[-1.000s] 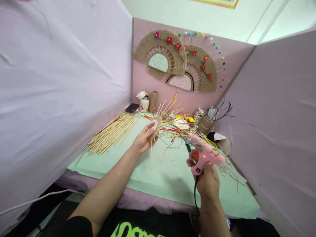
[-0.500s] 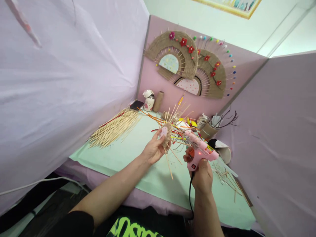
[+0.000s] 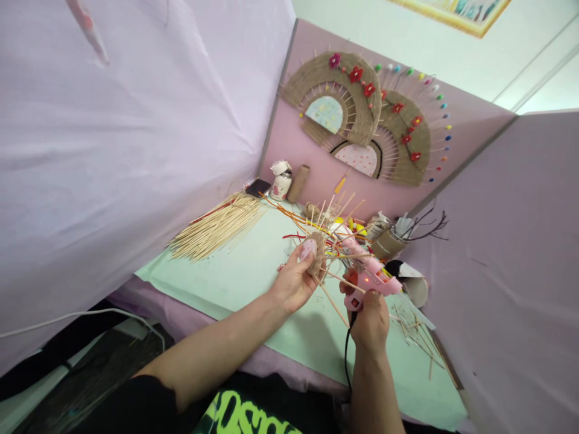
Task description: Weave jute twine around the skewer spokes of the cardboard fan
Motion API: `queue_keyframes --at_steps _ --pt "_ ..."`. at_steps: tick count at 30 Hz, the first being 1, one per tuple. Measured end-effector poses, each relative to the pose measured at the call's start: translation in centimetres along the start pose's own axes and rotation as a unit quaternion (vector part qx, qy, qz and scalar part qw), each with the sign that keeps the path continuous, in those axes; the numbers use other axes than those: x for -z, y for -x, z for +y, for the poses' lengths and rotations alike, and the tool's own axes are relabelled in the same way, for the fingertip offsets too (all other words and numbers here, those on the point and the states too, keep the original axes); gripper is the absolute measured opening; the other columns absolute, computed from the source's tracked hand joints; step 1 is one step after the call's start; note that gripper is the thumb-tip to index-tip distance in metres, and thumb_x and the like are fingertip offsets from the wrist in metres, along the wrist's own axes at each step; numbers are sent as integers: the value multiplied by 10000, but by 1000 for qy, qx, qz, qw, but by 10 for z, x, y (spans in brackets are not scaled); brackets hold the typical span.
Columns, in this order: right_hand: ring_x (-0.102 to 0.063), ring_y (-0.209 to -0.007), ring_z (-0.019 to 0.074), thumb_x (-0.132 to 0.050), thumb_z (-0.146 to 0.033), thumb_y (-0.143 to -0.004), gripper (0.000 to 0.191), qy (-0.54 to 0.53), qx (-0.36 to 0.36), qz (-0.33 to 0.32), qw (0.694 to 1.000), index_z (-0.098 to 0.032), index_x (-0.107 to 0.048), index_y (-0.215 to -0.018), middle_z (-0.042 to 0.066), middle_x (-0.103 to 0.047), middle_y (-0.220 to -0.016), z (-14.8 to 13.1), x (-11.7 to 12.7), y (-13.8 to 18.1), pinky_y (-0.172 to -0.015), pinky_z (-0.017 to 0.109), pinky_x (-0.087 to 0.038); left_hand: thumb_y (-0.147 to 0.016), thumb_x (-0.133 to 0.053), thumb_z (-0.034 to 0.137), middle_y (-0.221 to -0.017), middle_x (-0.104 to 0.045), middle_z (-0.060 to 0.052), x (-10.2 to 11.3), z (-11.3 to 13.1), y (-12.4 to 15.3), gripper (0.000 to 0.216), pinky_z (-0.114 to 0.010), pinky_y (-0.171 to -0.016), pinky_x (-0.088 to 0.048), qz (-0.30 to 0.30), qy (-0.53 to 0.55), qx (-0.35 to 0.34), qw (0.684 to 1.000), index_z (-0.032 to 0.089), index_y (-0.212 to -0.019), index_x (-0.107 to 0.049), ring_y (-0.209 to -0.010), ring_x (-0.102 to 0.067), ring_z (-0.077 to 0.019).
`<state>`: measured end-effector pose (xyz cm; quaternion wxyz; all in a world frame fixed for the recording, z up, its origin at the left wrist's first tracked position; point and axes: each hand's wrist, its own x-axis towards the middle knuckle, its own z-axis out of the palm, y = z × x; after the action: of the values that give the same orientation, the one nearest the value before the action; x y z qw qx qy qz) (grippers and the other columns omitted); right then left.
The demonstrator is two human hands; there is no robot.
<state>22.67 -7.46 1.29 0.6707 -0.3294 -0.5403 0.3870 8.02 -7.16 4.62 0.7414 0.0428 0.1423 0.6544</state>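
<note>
Between the thumb and fingers of my left hand (image 3: 294, 280) is a small twine-wrapped disc (image 3: 319, 256) with a pale pink spotted face. Thin wooden sticks fan out from its edge, several of them pointing toward my right hand. My right hand (image 3: 371, 313) is wrapped round the handle of a pink hot glue gun (image 3: 373, 274), which has a lit orange light and a black cord. The gun's front end is behind the sticks, so I cannot tell whether its nozzle touches the disc.
Left on the green table cover (image 3: 244, 265) lies a bundle of thin sticks (image 3: 217, 226). Behind stand a decorated jar (image 3: 281, 184), a twine roll (image 3: 298, 184) and a phone (image 3: 257, 187). A container of twigs (image 3: 389, 242) is at right. Twine fans (image 3: 362, 129) hang on the pink board.
My left hand has shifted slightly right with the disc, turning it so its sticks reach further across the glue gun. My right hand stays nearly in place. The camera view has shifted a little.
</note>
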Motion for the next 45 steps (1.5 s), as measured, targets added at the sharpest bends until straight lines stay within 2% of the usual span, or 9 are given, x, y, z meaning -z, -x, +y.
queue_keyframes --at_steps 11,18,24,33,38,45 --pt "-599 -738 168 -519 -537 -850 446 16 3 -1 1000 -158 -679 -1023 109 -664 -944 5 3 2 -592 288 -446 -864 -554 55 -901 -661 -2 0 0 1 241 -203 -714 -529 2 17 11 1000 200 -1055 -577 -697 -644 -70" --pt "-580 -715 166 -517 -544 -842 453 26 1 0 1000 -157 -676 -1016 97 -656 -902 5 2 2 -562 277 -421 -838 -591 56 -902 -665 -4 -2 1 2 279 -204 -720 -532 11 7 15 1000 209 -1071 -579 -706 -650 -76" --pt "-583 -733 161 -535 -531 -846 430 7 8 -3 1000 -159 -684 -1004 98 -661 -918 5 2 2 -608 289 -437 -875 -523 49 -870 -663 -5 -4 3 4 242 -207 -690 -537 20 21 24 999 200 -1059 -565 -674 -647 -80" --pt "-579 -725 179 -513 -567 -835 483 34 6 6 999 -146 -678 -1008 104 -653 -881 3 1 2 -604 309 -444 -851 -572 62 -890 -661 -9 0 1 1 268 -201 -703 -534 -1 10 23 1000 207 -1076 -582 -692 -644 -78" --pt "-577 -730 177 -526 -567 -833 471 27 12 7 1000 -147 -674 -987 107 -654 -892 3 1 3 -660 344 -470 -852 -569 60 -907 -664 -10 1 1 1 259 -211 -723 -530 6 17 24 1000 205 -1066 -590 -698 -638 -77" --pt "-563 -736 161 -515 -523 -868 422 9 23 -15 1000 -167 -673 -1031 88 -645 -897 3 2 3 -651 315 -451 -866 -542 54 -885 -660 -9 -2 1 3 228 -209 -716 -534 14 22 26 999 199 -1037 -586 -693 -641 -78"
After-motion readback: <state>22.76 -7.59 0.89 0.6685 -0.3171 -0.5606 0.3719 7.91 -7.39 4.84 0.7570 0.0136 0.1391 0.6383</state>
